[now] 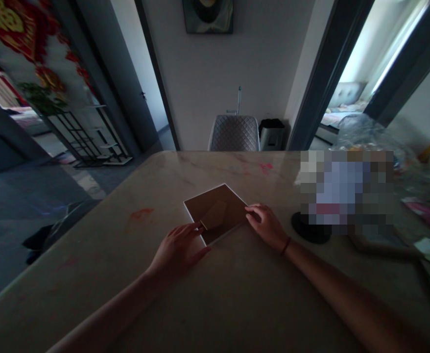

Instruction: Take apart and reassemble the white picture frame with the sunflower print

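Observation:
A square dark brown board (222, 198) with a thin white edge lies flat on the pale marble tabletop (127, 245). A smaller tan piece (214, 215) lies tilted across its lower left part. My left hand (180, 247) rests at the board's near left edge, its fingertips close to the tan piece. My right hand (266, 225) touches the board's right corner from the side. Neither hand clearly grips anything.
To the right of the board stands a pixelated object on a round black base (310, 227). Plastic wrap, papers and a long brown strip lie further right. A quilted chair (234, 133) and a bin (272, 135) stand beyond the table's far edge.

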Demonstrator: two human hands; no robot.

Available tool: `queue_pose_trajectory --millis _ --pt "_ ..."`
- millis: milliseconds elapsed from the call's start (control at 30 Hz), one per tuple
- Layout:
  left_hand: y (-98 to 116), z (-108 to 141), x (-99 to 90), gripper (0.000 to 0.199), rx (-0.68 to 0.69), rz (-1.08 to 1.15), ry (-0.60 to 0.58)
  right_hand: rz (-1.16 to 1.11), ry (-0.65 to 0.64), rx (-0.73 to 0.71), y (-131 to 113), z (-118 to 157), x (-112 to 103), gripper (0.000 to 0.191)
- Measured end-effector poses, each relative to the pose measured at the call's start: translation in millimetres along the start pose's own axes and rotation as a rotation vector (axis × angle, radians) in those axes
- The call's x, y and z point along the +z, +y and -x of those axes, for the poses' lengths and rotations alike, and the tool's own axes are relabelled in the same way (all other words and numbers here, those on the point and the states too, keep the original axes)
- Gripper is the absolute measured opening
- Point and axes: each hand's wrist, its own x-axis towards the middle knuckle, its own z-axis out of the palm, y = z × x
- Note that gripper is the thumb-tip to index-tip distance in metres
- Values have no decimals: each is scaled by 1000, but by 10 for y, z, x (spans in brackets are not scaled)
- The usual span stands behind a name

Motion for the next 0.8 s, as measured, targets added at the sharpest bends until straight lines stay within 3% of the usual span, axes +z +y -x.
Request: queue_pose_trajectory --millis 533,800 --pt "-9 -6 42 32 145 -89 26 27 69 51 -19 24 49 13" --pt "-34 -7 101 34 270 -82 -19 103 1 -25 -84 32 33 20"
